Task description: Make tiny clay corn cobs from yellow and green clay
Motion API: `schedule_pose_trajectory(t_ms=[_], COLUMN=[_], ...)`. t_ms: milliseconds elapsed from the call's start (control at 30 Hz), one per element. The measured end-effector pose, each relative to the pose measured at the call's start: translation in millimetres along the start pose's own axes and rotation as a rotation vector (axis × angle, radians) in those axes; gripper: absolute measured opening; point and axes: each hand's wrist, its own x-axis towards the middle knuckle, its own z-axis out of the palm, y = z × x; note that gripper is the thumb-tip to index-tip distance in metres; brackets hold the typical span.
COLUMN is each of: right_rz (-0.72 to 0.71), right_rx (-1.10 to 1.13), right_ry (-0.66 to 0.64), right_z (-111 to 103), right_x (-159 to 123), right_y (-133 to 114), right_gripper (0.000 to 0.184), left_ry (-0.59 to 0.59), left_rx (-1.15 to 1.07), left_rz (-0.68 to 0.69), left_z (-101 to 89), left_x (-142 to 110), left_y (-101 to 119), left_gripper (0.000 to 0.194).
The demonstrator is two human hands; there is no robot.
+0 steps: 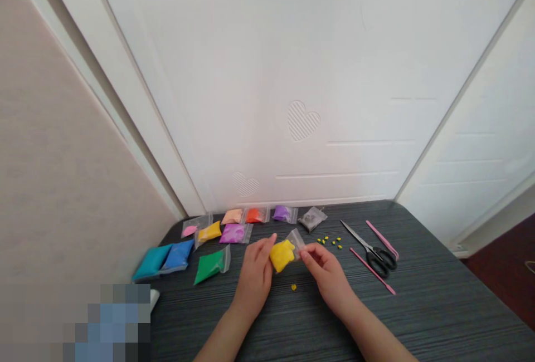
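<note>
Gently, the right hand [328, 278] is pinching the clear top [296, 239], a sensible hold, of the light, squashy-looking yellow clay bag [281, 255] left of the scissors [376, 259], the left hand [253, 278] touching its side, grip unclear.

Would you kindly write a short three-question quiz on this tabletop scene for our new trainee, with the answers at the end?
1. What colour is the filling of the held bag, between the left hand and the right hand?
a) green
b) yellow
c) red

2. True or false: the scissors lie between the pink tweezers and the pink stick.

3. Fill in: the green-filled bag lies to the ____ of the left hand.

Key: 1 b; 2 true; 3 left
</note>
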Motion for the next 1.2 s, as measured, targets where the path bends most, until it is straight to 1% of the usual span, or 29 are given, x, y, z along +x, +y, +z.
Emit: schedule_pose_trajectory(t_ms=[67,100,200,333,433,567,800,867,1000,1067,1200], right_rz=[-0.002,-0.002,0.000,-0.015,-0.057,-0.123,-0.149,-0.137,-0.076,-0.040,0.019], right_rx=[0.001,-0.001,-0.014,-0.045,-0.093,-0.178,-0.235,-0.221,-0.166,-0.130,-0.057], right_ry=[0.019,0.023,0.008,-0.053,-0.118,-0.196,-0.244,-0.219,-0.104,-0.064,-0.026], right_z=[0,1,1,0,-1,-2,-3,-5,-6,-6,-6], right_x=[-1,-1,-3,-5,-5,-5,-5,-5,-2,-1,2], right_y=[0,0,5,9,5,-3,-7,-5,3,7,10], right_gripper=[0.027,0.026,0.025,0.029,0.033,0.031,0.026,0.023,0.018,0.018,0.021], left_ry=[0.014,-0.010,-0.130,-0.204,-0.229,-0.245,-0.223,-0.218,-0.211,-0.213,-0.226], left_rx=[-0.136,-0.216,-0.446,-0.608,-0.647,-0.668,-0.691,-0.691,-0.684,-0.683,-0.688], left_rz=[-0.114,-0.172,-0.315,-0.421,-0.443,-0.453,-0.473,-0.472,-0.458,-0.452,-0.434], left_z=[1.4,2.6,6.6,8.0,5.7,3.8,4.9,4.4,3.3,3.0,2.8], left_x=[2,2,2,0,-1,-1,-1,0,0,0,-2], left_y=[0,1,8,15,17,15,12,12,12,12,14], left_gripper=[0.046,0.047,0.048,0.044,0.038,0.036,0.036,0.036,0.036,0.036,0.033])
